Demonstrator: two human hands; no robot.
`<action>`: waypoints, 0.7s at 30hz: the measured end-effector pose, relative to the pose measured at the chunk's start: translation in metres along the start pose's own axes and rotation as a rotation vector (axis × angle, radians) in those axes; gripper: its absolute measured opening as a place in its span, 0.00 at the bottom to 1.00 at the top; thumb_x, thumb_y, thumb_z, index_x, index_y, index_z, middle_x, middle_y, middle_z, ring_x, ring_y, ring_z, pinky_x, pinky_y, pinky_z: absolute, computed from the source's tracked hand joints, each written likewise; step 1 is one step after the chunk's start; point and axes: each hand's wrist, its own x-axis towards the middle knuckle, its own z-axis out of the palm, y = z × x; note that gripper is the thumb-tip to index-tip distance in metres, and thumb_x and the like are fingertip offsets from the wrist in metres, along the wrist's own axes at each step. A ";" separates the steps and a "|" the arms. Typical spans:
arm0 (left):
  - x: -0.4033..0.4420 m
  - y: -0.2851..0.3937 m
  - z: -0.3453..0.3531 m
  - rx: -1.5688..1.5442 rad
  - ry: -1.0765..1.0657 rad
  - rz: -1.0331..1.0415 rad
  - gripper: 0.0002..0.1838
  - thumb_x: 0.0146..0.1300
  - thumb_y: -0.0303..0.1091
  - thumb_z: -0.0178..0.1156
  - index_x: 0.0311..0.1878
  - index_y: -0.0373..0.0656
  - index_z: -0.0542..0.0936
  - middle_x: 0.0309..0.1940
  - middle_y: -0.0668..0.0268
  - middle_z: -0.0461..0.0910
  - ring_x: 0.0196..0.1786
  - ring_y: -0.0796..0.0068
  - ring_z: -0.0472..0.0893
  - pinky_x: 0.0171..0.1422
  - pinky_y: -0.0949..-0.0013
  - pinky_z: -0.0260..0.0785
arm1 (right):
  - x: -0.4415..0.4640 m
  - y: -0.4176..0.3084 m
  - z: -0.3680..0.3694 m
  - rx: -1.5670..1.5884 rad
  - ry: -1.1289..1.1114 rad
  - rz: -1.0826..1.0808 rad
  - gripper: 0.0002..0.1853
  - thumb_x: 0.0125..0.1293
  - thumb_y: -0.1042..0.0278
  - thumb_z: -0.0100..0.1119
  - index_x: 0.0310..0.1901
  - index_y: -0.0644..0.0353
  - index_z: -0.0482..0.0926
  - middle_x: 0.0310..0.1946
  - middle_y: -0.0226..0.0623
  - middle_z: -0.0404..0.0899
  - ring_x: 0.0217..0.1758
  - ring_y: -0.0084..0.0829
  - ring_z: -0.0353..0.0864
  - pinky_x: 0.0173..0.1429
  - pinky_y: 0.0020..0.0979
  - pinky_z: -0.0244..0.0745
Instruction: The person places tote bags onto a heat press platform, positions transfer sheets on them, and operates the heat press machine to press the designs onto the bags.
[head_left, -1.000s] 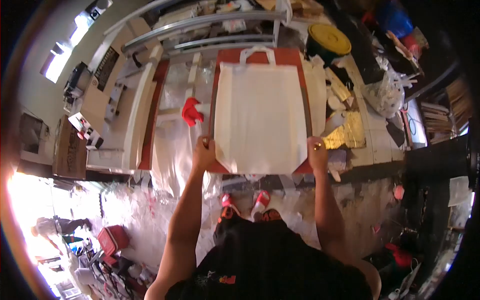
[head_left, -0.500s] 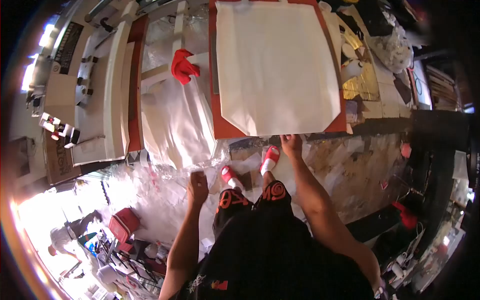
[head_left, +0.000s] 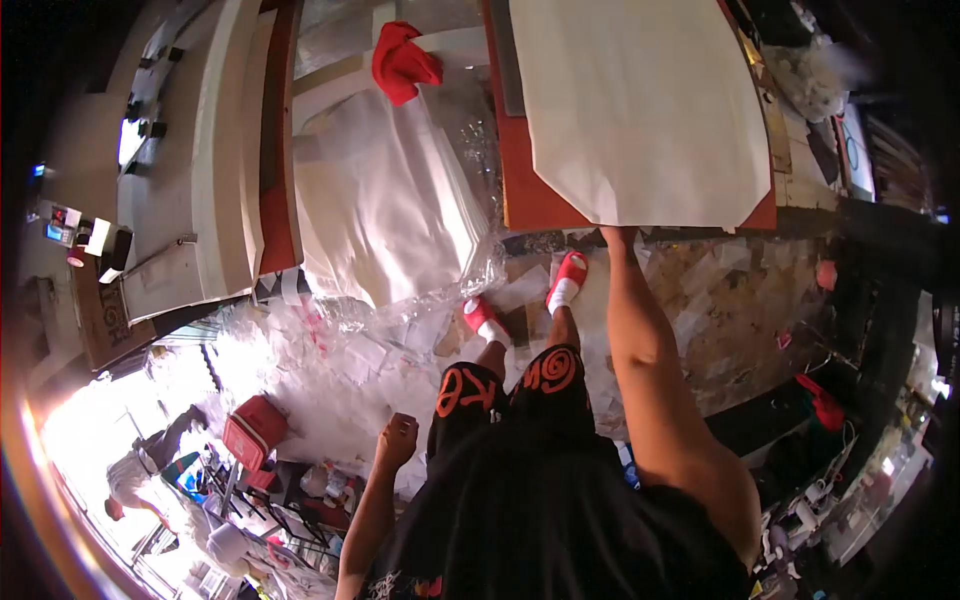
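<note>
A white bag point(head_left: 640, 110) with cut-off lower corners lies flat on a red board point(head_left: 525, 190) at the top. My right hand point(head_left: 619, 236) is at the board's front edge, just below the bag; its fingers are hidden under the edge. Lower down, my left hand point(head_left: 398, 436) hangs beside my leg with its fingers curled, away from the table, and what it holds, if anything, is too small to make out. Left of the board, a stack of white bags point(head_left: 385, 200) rests on clear plastic, with a red cloth point(head_left: 404, 64) at its top.
A long pale frame point(head_left: 225, 150) and another red board edge point(head_left: 278, 230) stand left of the stack. Scraps of paper and plastic cover the floor point(head_left: 700, 330). A red cooler box point(head_left: 254, 430) and a bent-over person point(head_left: 150, 470) are at lower left.
Both hands have left the bag's lower corners. My left hand has dropped toward my side; my right hand has moved under the board's front edge. The view has shifted down and left.
</note>
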 end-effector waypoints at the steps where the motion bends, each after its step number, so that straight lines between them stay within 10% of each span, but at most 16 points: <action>1: 0.003 -0.004 0.000 -0.004 0.000 0.003 0.12 0.65 0.39 0.61 0.44 0.41 0.79 0.34 0.53 0.85 0.39 0.54 0.87 0.46 0.55 0.78 | 0.005 0.000 -0.006 0.054 0.007 -0.029 0.22 0.65 0.54 0.58 0.54 0.61 0.79 0.50 0.49 0.82 0.53 0.52 0.80 0.57 0.48 0.74; 4: 0.015 -0.005 0.001 -0.024 -0.012 -0.014 0.12 0.65 0.39 0.61 0.44 0.41 0.80 0.35 0.53 0.85 0.39 0.54 0.87 0.46 0.56 0.78 | 0.005 -0.001 -0.010 0.030 -0.055 -0.027 0.23 0.65 0.53 0.58 0.55 0.61 0.79 0.49 0.49 0.82 0.53 0.53 0.80 0.55 0.47 0.76; 6: 0.021 0.003 0.001 0.019 -0.028 -0.030 0.12 0.65 0.39 0.60 0.44 0.41 0.80 0.35 0.53 0.85 0.39 0.54 0.87 0.45 0.56 0.78 | -0.010 0.000 0.001 0.151 -0.387 0.453 0.23 0.66 0.53 0.56 0.55 0.61 0.78 0.50 0.50 0.82 0.54 0.53 0.81 0.54 0.49 0.77; 9: 0.027 -0.002 0.007 -0.026 -0.065 -0.034 0.14 0.66 0.41 0.62 0.45 0.39 0.80 0.36 0.54 0.85 0.40 0.57 0.86 0.46 0.58 0.78 | -0.066 0.072 0.117 0.224 -0.197 0.555 0.21 0.65 0.53 0.56 0.51 0.61 0.81 0.47 0.51 0.83 0.52 0.53 0.82 0.50 0.49 0.79; 13: 0.025 -0.004 0.010 -0.055 -0.088 -0.053 0.15 0.65 0.41 0.63 0.46 0.39 0.80 0.36 0.53 0.85 0.40 0.58 0.86 0.46 0.58 0.78 | -0.055 0.033 0.101 0.217 -0.070 0.575 0.13 0.58 0.57 0.63 0.35 0.59 0.84 0.30 0.47 0.85 0.35 0.51 0.86 0.41 0.47 0.82; 21: 0.022 -0.012 0.015 -0.013 -0.072 -0.071 0.14 0.63 0.40 0.62 0.45 0.40 0.81 0.34 0.54 0.85 0.39 0.57 0.86 0.47 0.58 0.78 | -0.059 0.061 0.097 0.399 0.038 0.719 0.13 0.61 0.57 0.60 0.30 0.59 0.83 0.28 0.50 0.83 0.35 0.51 0.85 0.40 0.48 0.80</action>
